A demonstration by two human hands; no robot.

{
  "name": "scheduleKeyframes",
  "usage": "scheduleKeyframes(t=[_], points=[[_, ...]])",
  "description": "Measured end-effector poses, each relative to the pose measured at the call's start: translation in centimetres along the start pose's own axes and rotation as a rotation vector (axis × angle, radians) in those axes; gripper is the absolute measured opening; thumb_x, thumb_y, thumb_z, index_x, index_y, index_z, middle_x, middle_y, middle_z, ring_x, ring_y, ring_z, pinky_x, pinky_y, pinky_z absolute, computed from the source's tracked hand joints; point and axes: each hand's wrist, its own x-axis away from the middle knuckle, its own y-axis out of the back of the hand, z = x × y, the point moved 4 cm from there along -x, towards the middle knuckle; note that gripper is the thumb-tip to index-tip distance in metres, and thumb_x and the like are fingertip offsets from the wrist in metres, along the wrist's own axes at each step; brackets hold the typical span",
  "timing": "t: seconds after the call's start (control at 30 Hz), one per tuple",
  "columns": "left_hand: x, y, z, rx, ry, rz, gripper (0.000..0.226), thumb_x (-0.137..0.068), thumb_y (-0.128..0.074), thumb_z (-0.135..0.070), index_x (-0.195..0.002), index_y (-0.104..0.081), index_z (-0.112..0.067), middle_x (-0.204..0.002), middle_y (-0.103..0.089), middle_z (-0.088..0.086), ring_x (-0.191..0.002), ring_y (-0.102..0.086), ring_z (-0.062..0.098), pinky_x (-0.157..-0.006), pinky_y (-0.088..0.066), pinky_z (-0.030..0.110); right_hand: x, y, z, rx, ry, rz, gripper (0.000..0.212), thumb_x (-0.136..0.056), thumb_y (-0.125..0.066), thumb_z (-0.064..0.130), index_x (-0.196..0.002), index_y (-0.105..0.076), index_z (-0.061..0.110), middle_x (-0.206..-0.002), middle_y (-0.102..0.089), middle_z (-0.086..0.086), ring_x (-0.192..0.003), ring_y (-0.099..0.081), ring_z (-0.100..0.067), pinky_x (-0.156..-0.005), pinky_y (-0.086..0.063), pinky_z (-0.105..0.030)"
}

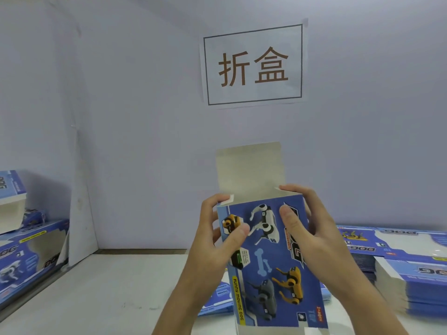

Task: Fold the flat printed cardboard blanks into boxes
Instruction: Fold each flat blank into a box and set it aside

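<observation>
Two hands hold one blue printed box point(273, 259) upright above the white table point(96, 293), its plain top flap point(249, 170) standing open toward the wall. The left hand point(217, 240) grips the left edge, thumb pressed on the printed face, fingers curled over the top corner. The right hand point(312, 228) clasps the right edge the same way. A stack of flat blanks point(416, 284) lies at right. Folded boxes point(26, 257), it seems, sit at left. A paper sign point(254, 66) hangs on the far wall.
</observation>
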Motion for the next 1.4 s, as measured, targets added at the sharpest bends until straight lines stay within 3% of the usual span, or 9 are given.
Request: scheduleKeyframes(t=[0.1,0.23,0.4,0.6,0.8,0.93,1.07,1.2,1.4], points=[[-0.4,0.1,-0.1,0.026,0.035,-0.147,0.049,-0.079,-0.055,-0.073,-0.109,-0.053,-0.034,-0.079,-0.058,-0.008,-0.070,-0.058,0.002,-0.067,-0.051,0.021,0.3,-1.1,0.4,-0.039,-0.017,-0.006,0.028,-0.094,-0.047,0.055,-0.113,-0.056,0.036,-0.073,-0.052,-0.026,-0.056,-0.044,-0.031,-0.052,-0.042,-0.035],[-0.4,0.3,0.1,0.037,0.043,-0.326,0.024,-0.102,-0.043,-0.042,-0.084,-0.049,-0.027,-0.054,-0.043,-0.007,-0.049,-0.041,0.005,-0.046,-0.039,0.016,0.2,-2.1,0.3,-0.021,-0.024,-0.068,0.031,-0.093,-0.044,0.054,-0.094,-0.054,0.025,-0.054,-0.037,-0.002,-0.049,-0.034,-0.017,-0.043,-0.032,-0.024],[-0.1,0.3,0.1,0.042,0.024,-0.371,0.026,-0.101,-0.036,-0.008,-0.087,-0.049,-0.026,-0.076,-0.047,0.011,-0.056,-0.044,0.011,-0.046,-0.038,0.022,-0.2,-2.0,0.1,-0.037,-0.075,-0.127,0.006,-0.088,-0.049,0.032,-0.090,-0.050,0.038,-0.068,-0.054,0.000,-0.052,-0.041,-0.019,-0.044,-0.037,-0.027],[-0.2,-0.1,-0.1,0.145,0.043,-0.341,0.055,-0.104,-0.038,-0.011,-0.132,-0.040,-0.058,-0.107,-0.057,0.009,-0.074,-0.054,0.026,-0.066,-0.054,0.047,-0.3,-2.0,-0.3,-0.068,-0.143,-0.062,0.053,-0.078,-0.041,0.035,-0.125,-0.050,0.058,-0.098,-0.070,-0.002,-0.082,-0.063,-0.041,-0.080,-0.054,-0.053],[-0.1,-0.1,-0.7,0.167,-0.033,-0.340,0.020,-0.094,-0.045,-0.029,-0.102,-0.062,-0.025,-0.094,-0.056,0.023,-0.076,-0.051,0.026,-0.057,-0.047,0.034,-0.3,-1.6,-0.7,-0.051,-0.051,-0.195,0.024,-0.083,-0.039,0.036,-0.092,-0.060,0.028,-0.087,-0.068,-0.006,-0.081,-0.064,-0.035,-0.067,-0.049,-0.041],[0.4,-0.4,-0.5,0.405,-0.038,-0.296,0.055,-0.088,-0.045,-0.054,-0.113,-0.058,-0.007,-0.100,-0.071,0.016,-0.086,-0.072,0.028,-0.060,-0.060,0.033,0.2,-1.9,-0.9,-0.229,-0.085,-0.207,0.034,-0.093,-0.035,0.045,-0.089,-0.063,0.025,-0.075,-0.070,-0.009,-0.062,-0.068,-0.026,-0.051,-0.050,-0.034],[0.1,-0.3,-0.4,0.273,-0.025,-0.291,0.047,-0.080,-0.058,-0.058,-0.110,-0.054,-0.021,-0.097,-0.071,0.003,-0.094,-0.073,0.029,-0.057,-0.060,0.032,0.3,-2.1,-0.8,-0.256,-0.117,-0.068,0.051,-0.076,-0.046,0.069,-0.098,-0.065,0.027,-0.088,-0.073,-0.011,-0.072,-0.073,-0.027,-0.056,-0.057,-0.035],[0.1,0.0,-0.5,0.259,-0.081,-0.290,0.024,-0.083,-0.050,-0.051,-0.101,-0.058,-0.038,-0.098,-0.071,-0.002,-0.096,-0.073,0.022,-0.057,-0.059,0.027,0.3,-2.1,-0.4,-0.206,-0.069,-0.072,0.033,-0.085,-0.052,0.052,-0.110,-0.060,0.031,-0.104,-0.072,0.004,-0.084,-0.075,-0.026,-0.057,-0.059,-0.034],[0.2,-0.1,-0.4,0.234,-0.103,-0.272,0.025,-0.086,-0.049,-0.048,-0.108,-0.058,-0.038,-0.101,-0.071,-0.004,-0.099,-0.073,0.021,-0.059,-0.060,0.030,0.3,-2.0,0.5,-0.126,0.058,-0.184,0.039,-0.091,-0.048,0.043,-0.110,-0.060,0.011,-0.083,-0.072,0.000,-0.068,-0.073,-0.014,-0.047,-0.053,-0.021]])
